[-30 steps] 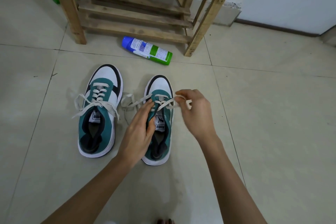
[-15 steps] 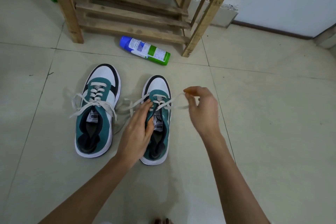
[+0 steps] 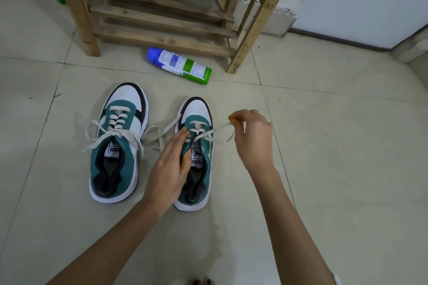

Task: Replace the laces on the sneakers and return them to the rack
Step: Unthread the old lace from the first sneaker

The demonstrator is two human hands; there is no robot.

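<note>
On the tiled floor (image 3: 335,169), before the wooden rack (image 3: 76,7), the left sneaker (image 3: 120,146) and right sneaker (image 3: 199,109) stand side by side, toes toward it. A spray can (image 3: 179,65) lies near the rack's foot. The left hand (image 3: 169,169) grips the right sneaker's upper between thumb and fingers. The right hand (image 3: 252,139) pinches that sneaker's lace (image 3: 215,130), drawn out sideways.

Two green and white shoes sit side by side on the floor (image 3: 324,169). The left hand (image 3: 170,169) holds the right shoe (image 3: 196,157). The right hand (image 3: 253,139) pinches its lace (image 3: 220,128). A can (image 3: 179,65) lies by the wooden rack (image 3: 162,18).
</note>
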